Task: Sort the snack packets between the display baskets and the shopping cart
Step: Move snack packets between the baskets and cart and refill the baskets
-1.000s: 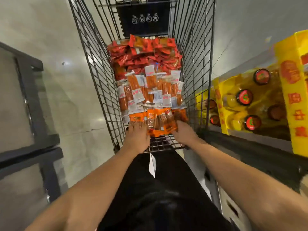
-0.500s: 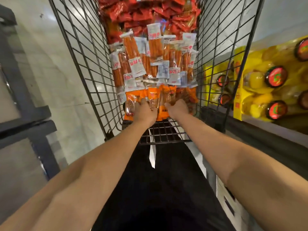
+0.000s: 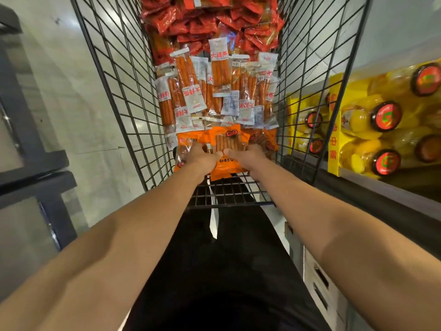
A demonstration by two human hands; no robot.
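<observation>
Gripping a stack of orange packets (image 3: 225, 149) at the near end of the shopping cart (image 3: 124, 91), the left hand (image 3: 202, 157) and right hand (image 3: 248, 156) are curling round its two sides, thumbs nearly meeting on top. Clear packets of orange sticks (image 3: 219, 91) are lying mid-cart and red packets (image 3: 210, 20) are filling the far end, so grouping by kind is looking well along. No display baskets are showing, so moving anything there is seemingly still waiting.
</observation>
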